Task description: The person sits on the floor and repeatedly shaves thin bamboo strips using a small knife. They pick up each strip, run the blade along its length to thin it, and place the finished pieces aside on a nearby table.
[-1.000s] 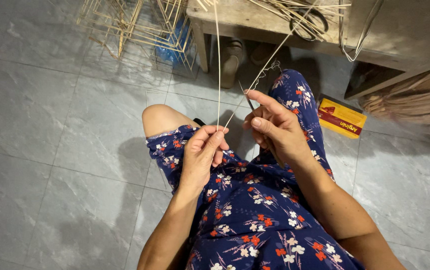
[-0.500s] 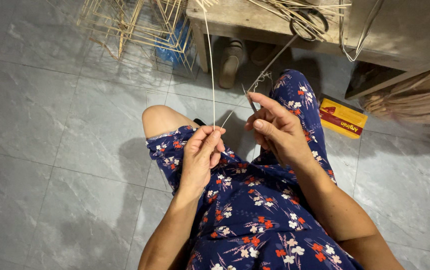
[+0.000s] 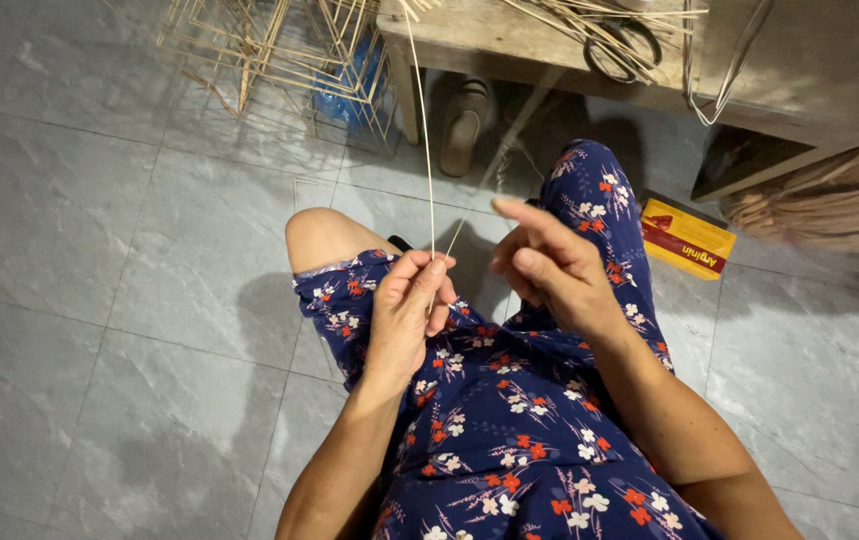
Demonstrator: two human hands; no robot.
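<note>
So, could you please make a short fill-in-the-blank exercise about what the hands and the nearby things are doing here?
1. The left hand pinches a thin ____ that rises straight up.
2. The scissors lie on the wooden ____.
3. The yellow box lies on the tiled ____.
4. The right hand has its forefinger ____.

Missing words: stick; bench; floor; extended

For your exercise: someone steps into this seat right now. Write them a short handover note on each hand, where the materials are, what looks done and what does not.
Left hand: pinched shut on a thin bamboo strip that rises straight up out of the picture.
Right hand: raised beside it, index finger out; whether it grips anything I cannot tell.
Materials: more strips and scissors lie on the wooden bench ahead; finished-looking stick frames stand on the tiled floor to the left; a yellow box lies by the right leg.
Done: several frames look assembled.
Left: the held strip is not yet fixed to anything visible.
</note>
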